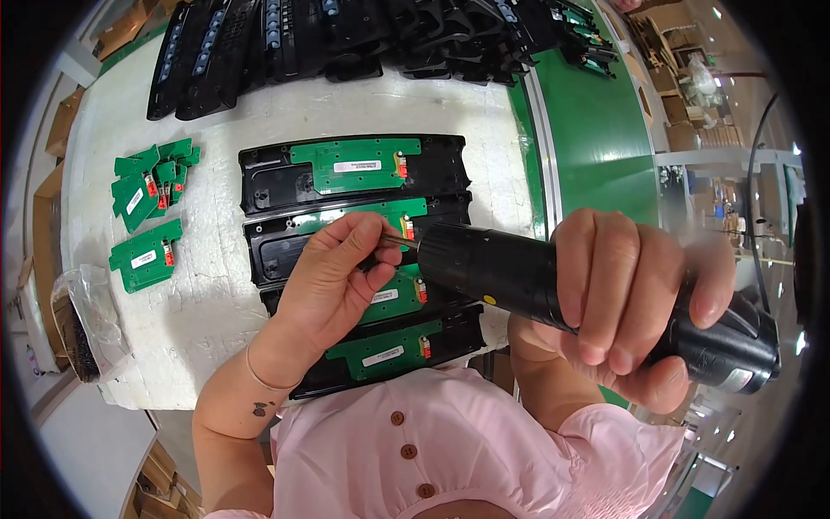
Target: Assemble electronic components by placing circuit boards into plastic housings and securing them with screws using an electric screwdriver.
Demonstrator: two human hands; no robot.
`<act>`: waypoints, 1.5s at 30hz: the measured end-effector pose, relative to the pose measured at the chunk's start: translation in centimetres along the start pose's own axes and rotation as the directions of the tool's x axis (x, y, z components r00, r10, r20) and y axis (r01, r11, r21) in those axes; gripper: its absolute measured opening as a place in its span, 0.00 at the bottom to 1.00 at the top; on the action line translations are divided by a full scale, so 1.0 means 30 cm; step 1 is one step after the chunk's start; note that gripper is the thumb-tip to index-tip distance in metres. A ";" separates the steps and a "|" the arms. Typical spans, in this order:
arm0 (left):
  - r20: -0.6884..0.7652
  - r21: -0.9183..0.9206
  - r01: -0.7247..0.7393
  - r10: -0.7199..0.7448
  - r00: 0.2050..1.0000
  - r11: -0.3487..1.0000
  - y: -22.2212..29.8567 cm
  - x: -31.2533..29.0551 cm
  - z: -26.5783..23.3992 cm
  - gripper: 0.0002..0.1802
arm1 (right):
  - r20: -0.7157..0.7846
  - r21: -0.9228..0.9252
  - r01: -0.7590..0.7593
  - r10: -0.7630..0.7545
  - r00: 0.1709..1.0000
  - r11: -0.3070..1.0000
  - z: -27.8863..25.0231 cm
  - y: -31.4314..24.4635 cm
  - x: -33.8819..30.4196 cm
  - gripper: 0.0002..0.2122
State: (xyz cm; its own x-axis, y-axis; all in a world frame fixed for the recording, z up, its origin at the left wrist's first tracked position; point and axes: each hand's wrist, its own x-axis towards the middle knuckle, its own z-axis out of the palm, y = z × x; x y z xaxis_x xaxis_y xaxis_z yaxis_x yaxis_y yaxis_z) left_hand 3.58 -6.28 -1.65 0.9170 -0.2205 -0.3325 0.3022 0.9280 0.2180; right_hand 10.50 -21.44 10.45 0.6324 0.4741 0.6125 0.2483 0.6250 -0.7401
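Note:
My right hand (618, 294) is wrapped round a black electric screwdriver (493, 270), held sideways above the work with its thin bit pointing left. Thumb and fingers of my left hand (341, 268) are pinched together at the bit's tip; anything small between them is hidden. Beneath both hands, several long black plastic panels (270, 186) lie in a column, each bearing a green circuit board (328, 182) with a white label and a red-and-white connector. My left hand covers part of the middle panels, and the screwdriver hides their right side.
Loose green boards (130, 190) are heaped at the left, with a single board (143, 258) just nearer. A clear plastic bag (91, 320) holding dark small parts sits at the left edge. More black panels (298, 43) are stacked at the back, beside a green surface (596, 130).

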 end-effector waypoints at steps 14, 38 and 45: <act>-0.012 0.052 0.056 -0.055 0.998 0.997 0.010 -0.003 -0.011 0.09 | 0.113 -0.003 0.059 -0.058 0.992 0.998 -0.007 0.019 0.002 0.14; 0.032 0.253 0.146 -0.159 0.987 0.956 0.014 -0.011 0.040 0.08 | -0.106 -0.356 -0.191 0.163 0.981 0.915 -0.068 0.303 0.081 0.13; -0.036 0.297 0.074 -0.066 0.997 0.952 0.005 -0.001 0.018 0.08 | -0.065 -0.407 -0.226 0.219 0.974 0.885 -0.059 0.312 0.106 0.12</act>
State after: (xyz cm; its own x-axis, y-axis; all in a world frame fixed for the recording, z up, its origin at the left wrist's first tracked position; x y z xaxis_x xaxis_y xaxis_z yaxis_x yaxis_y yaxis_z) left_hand 3.75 -6.29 -1.10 0.8849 -0.2704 -0.3793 0.4330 0.7778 0.4555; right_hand 16.13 -15.18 4.99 0.7176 0.5583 0.4163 0.3755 0.1932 -0.9065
